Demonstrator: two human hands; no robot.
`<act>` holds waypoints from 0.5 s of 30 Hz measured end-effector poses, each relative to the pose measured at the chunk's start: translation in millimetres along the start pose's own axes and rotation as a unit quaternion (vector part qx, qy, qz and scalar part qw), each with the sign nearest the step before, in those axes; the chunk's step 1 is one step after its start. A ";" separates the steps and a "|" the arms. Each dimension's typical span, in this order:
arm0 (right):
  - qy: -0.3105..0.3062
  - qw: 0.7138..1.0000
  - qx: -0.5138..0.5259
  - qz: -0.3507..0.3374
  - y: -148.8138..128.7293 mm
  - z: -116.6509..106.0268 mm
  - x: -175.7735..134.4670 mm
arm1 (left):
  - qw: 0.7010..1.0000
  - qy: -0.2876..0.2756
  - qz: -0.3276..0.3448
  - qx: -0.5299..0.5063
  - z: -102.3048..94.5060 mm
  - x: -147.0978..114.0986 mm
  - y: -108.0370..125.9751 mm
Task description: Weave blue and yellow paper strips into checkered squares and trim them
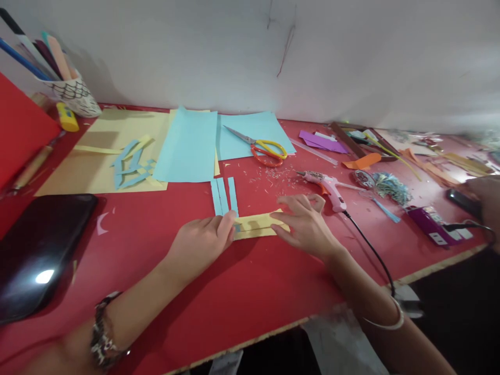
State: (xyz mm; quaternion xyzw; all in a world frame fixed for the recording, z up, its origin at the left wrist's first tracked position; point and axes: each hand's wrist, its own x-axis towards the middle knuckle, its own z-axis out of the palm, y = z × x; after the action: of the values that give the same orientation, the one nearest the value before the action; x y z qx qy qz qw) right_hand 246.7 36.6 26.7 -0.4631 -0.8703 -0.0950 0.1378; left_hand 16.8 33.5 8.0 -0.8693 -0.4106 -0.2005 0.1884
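On the red table (219,323), the left hand (203,237) is angled in from the near left, the left end of the yellow strips (253,223) pinched under its thumb. The right hand (307,224) is arched, fingers spread, at their right end. Blue strips (220,197) are laid on the far side.

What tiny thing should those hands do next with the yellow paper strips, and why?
Perhaps nudge the long, pale yellow paper strips closer together: a thin dark line shows between them, and the left hand and right hand are at opposite ends.
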 end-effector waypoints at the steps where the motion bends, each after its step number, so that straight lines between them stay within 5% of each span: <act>1: 0.013 1.000 -0.005 0.005 0.0 -0.5 -0.1 | 1.000 0.002 -0.005 0.000 0.7 -0.2 -0.8; 6: 0.065 0.998 -0.016 0.010 -2.8 -0.4 -0.5 | 1.000 0.013 -0.001 0.007 0.7 0.3 -3.4; 15: -0.002 1.000 -0.012 -0.020 -3.5 3.8 -0.2 | 1.000 -0.015 -0.020 -0.008 -4.0 -0.2 -3.8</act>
State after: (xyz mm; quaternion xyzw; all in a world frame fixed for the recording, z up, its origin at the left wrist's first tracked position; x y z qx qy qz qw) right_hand 243.3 35.6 22.9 -0.4473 -0.8785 -0.1075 0.1286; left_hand 12.9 33.7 11.8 -0.8654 -0.4292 -0.1943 0.1707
